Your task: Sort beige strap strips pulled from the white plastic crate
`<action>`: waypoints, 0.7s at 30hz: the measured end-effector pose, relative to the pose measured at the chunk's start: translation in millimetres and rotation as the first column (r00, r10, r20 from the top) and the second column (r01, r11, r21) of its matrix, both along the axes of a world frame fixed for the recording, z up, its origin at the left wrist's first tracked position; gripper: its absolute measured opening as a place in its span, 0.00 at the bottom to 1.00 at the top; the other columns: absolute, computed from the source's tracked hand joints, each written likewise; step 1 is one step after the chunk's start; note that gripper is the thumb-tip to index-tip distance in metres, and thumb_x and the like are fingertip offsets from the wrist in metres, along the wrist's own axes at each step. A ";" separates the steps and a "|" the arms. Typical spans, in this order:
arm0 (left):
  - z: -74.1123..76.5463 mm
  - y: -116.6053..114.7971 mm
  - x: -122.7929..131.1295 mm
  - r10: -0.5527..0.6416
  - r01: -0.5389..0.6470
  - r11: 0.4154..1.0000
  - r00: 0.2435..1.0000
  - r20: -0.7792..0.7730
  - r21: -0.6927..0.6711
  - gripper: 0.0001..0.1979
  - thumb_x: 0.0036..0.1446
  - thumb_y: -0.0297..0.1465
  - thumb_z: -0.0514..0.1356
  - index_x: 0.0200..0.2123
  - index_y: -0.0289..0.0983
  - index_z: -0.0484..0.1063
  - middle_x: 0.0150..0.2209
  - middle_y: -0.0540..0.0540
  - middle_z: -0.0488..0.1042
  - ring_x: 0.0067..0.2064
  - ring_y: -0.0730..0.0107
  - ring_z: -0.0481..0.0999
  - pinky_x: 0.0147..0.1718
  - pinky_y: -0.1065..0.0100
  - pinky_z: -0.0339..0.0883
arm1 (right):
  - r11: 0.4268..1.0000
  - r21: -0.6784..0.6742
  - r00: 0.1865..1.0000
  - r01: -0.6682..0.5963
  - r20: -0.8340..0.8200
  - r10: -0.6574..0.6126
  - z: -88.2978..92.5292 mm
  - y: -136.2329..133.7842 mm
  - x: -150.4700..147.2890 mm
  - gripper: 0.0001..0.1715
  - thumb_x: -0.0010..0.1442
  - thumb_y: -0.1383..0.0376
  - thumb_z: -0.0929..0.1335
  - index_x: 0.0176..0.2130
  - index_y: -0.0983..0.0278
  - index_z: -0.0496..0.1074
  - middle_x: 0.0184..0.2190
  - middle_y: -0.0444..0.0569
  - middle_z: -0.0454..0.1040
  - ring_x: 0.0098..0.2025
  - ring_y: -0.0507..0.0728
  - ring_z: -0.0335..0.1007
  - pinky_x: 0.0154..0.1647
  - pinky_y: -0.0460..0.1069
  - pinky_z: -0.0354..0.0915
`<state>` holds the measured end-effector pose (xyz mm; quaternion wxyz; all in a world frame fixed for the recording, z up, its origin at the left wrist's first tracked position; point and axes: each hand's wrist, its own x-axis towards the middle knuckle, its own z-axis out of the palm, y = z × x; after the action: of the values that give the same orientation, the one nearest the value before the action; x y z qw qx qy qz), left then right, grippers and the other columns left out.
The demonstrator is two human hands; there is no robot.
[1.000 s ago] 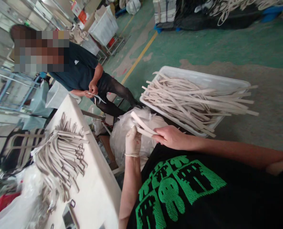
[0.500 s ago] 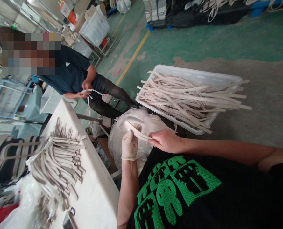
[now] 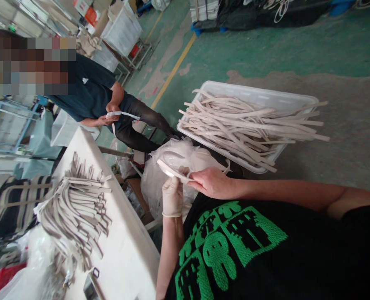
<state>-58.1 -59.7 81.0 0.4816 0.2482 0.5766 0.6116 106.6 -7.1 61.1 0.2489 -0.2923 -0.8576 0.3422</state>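
An off-white fabric strap (image 3: 170,169) is held between both hands over my lap, one end pointing away to the upper left. My left hand (image 3: 172,195), in a pale glove, pinches it from below. The bare fingers of my right hand (image 3: 212,183) are closed on it nearer my body. Behind the strap lies crumpled clear plastic (image 3: 152,183). A white bin (image 3: 284,100) on the floor beyond my right hand is heaped with similar loose straps (image 3: 234,116).
To my left is a white table (image 3: 125,250) bearing a pile of pale straps (image 3: 69,204) and a small metal-cased object (image 3: 93,287). A co-worker (image 3: 91,87) beyond handles a strap. White carts (image 3: 122,31) and a loaded pallet (image 3: 203,29) stand farther off.
My hands have drawn closer together along the strap, my left shifting slightly down and right, my right slightly left. The co-worker's strap has shifted in their hands.
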 end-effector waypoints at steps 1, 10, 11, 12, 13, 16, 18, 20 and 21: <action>-2.4 -3.0 4.7 -0.011 0.011 1.000 1.000 -0.007 -0.012 0.20 0.41 0.48 0.77 0.33 0.40 0.86 0.38 0.45 0.86 0.45 0.58 0.85 0.56 0.57 0.75 | 1.000 0.011 1.000 0.009 -0.004 -0.008 1.1 1.4 -1.2 0.17 0.73 0.60 0.66 0.36 0.66 0.77 0.27 0.51 0.78 0.28 0.55 0.68 0.29 0.51 0.49; 1.8 -14.1 6.4 -0.001 0.001 1.000 0.997 -0.072 0.000 0.19 0.46 0.46 0.75 0.36 0.39 0.86 0.40 0.43 0.86 0.47 0.57 0.84 0.55 0.59 0.74 | 0.998 -0.038 0.997 -0.054 -0.051 0.052 3.0 -1.3 -1.8 0.19 0.73 0.60 0.64 0.33 0.66 0.76 0.25 0.49 0.75 0.27 0.54 0.66 0.28 0.50 0.49; 1.7 -15.0 8.3 -0.009 0.009 1.000 0.996 -0.084 -0.002 0.19 0.47 0.47 0.75 0.36 0.39 0.86 0.40 0.44 0.86 0.46 0.58 0.84 0.55 0.59 0.74 | 0.998 -0.041 0.997 -0.052 -0.056 0.049 3.4 -0.2 -2.1 0.19 0.73 0.60 0.65 0.34 0.66 0.76 0.25 0.49 0.74 0.27 0.54 0.66 0.29 0.50 0.50; 1.6 -15.7 10.7 -0.015 0.015 1.000 0.995 -0.097 -0.004 0.18 0.48 0.47 0.75 0.35 0.39 0.86 0.39 0.45 0.86 0.46 0.58 0.84 0.55 0.60 0.74 | 0.998 -0.047 0.997 -0.049 -0.068 0.045 4.0 2.0 -2.3 0.19 0.73 0.59 0.65 0.34 0.66 0.76 0.25 0.49 0.74 0.28 0.54 0.66 0.29 0.50 0.50; 1.7 -16.2 12.8 -0.009 0.008 1.000 0.994 -0.110 -0.004 0.18 0.48 0.47 0.75 0.35 0.38 0.86 0.37 0.45 0.86 0.45 0.59 0.84 0.54 0.60 0.74 | 0.997 -0.065 0.995 -0.044 -0.088 0.039 4.7 5.2 -2.2 0.19 0.73 0.58 0.65 0.34 0.65 0.75 0.25 0.48 0.73 0.27 0.54 0.66 0.29 0.50 0.52; 4.3 -15.8 14.8 0.045 -0.044 0.999 0.992 -0.115 0.011 0.17 0.50 0.46 0.74 0.35 0.38 0.86 0.36 0.46 0.85 0.44 0.60 0.84 0.54 0.60 0.74 | 0.980 -0.199 0.976 -0.001 -0.211 -0.042 7.0 20.9 -0.3 0.21 0.73 0.57 0.64 0.33 0.65 0.76 0.24 0.46 0.73 0.28 0.54 0.69 0.31 0.49 0.60; 7.2 -15.4 12.6 0.054 -0.053 0.998 0.995 -0.085 0.018 0.17 0.49 0.45 0.74 0.35 0.38 0.86 0.36 0.45 0.85 0.44 0.59 0.84 0.55 0.58 0.74 | 0.963 -0.268 0.936 0.033 -0.329 -0.123 8.6 34.4 1.1 0.16 0.72 0.59 0.65 0.38 0.64 0.79 0.31 0.48 0.78 0.35 0.56 0.75 0.39 0.50 0.69; 9.2 -15.8 10.8 0.031 -0.030 0.999 0.998 -0.048 0.013 0.17 0.49 0.46 0.74 0.33 0.38 0.85 0.35 0.44 0.85 0.45 0.56 0.85 0.55 0.55 0.74 | 0.971 -0.239 0.899 0.009 -0.423 -0.113 10.0 47.0 0.6 0.12 0.69 0.63 0.67 0.46 0.62 0.80 0.44 0.50 0.81 0.48 0.58 0.77 0.52 0.54 0.71; 9.4 -16.4 10.8 0.010 -0.009 1.000 0.999 -0.034 0.006 0.17 0.49 0.46 0.74 0.33 0.38 0.85 0.34 0.43 0.85 0.44 0.56 0.85 0.55 0.54 0.74 | 0.980 -0.196 0.894 -0.031 -0.445 -0.061 10.3 52.0 -0.7 0.13 0.67 0.65 0.68 0.48 0.60 0.80 0.51 0.50 0.80 0.53 0.59 0.76 0.58 0.56 0.69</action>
<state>-47.3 -76.1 90.4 0.4682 0.2570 0.5841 0.6112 105.9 44.9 71.3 0.4122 -0.2355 -0.7366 0.4817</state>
